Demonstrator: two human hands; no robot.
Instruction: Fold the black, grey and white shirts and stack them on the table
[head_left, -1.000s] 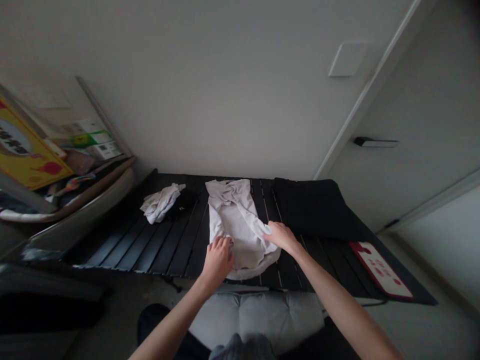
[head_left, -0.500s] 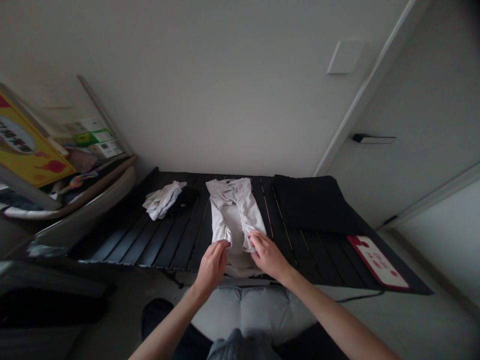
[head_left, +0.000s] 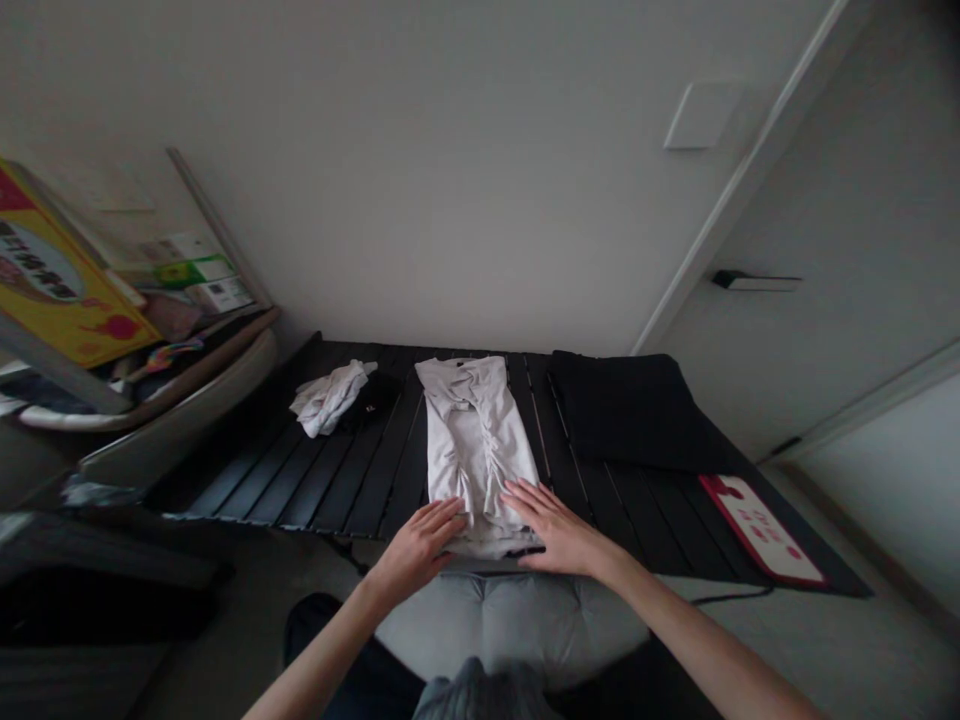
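A pale grey garment (head_left: 477, 440) lies lengthwise on the black slatted table (head_left: 322, 480), folded into a narrow strip with its sides turned in. My left hand (head_left: 416, 545) lies flat, fingers stretched out, on the garment's near left corner. My right hand (head_left: 555, 530) rests flat with fingers spread on the near right part of the garment. Neither hand holds anything.
A crumpled white cloth (head_left: 326, 398) and a small black item (head_left: 371, 398) lie at the table's far left. A dark folded cloth (head_left: 637, 410) covers the right part, with a red-and-white card (head_left: 761, 530) beyond. A chair piled with boxes (head_left: 142, 330) stands left; a grey cushion (head_left: 510, 625) lies below.
The garment's right side has been folded inward over the middle. Both hands let go of the fabric, slid toward the near edge and now lie flat on it.
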